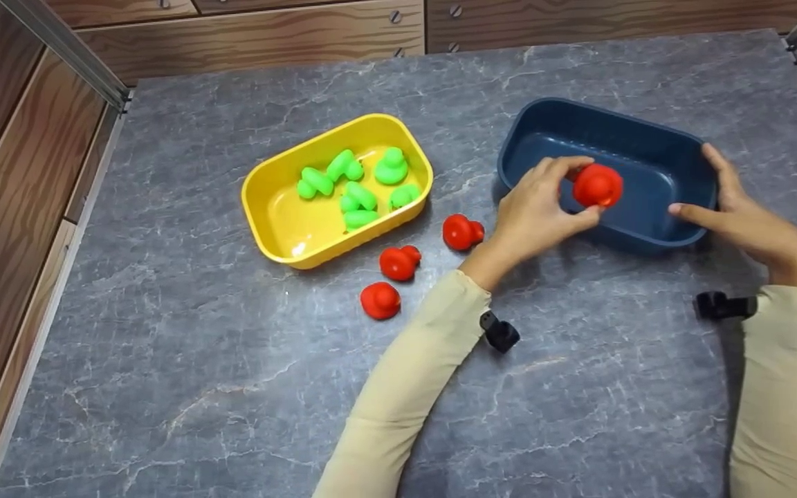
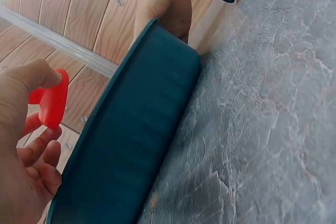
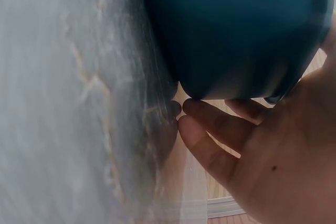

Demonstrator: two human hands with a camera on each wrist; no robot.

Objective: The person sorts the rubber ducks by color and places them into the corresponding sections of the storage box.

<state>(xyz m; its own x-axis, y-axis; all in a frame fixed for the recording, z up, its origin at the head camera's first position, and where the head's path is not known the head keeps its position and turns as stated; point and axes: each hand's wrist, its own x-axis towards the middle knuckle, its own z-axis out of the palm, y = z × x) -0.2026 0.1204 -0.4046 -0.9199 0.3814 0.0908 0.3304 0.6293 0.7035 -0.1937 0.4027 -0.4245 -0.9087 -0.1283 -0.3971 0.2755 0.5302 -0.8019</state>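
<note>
My left hand [image 1: 535, 211] pinches a red rubber duck [image 1: 599, 185] between thumb and fingers, over the near left side of a dark blue tub [image 1: 620, 123]. In the left wrist view the duck [image 2: 55, 100] is up beside the tub's rim. At the tub's right end my right hand [image 1: 751, 223] grips the rim, thumb over the inside and fingers along the outer wall. The right wrist view shows those fingers [image 3: 218, 124] against the tub's outside, low by the tabletop.
Left of the tub stands a yellow tub [image 1: 281, 235] with several green rubber ducks [image 1: 391, 166] inside. Three red ducks lie on the grey marbled table [image 1: 232, 387] between the tubs and nearer me, one [image 1: 461, 232] close to my left wrist. Wood-patterned panels [image 1: 267, 34] border the table.
</note>
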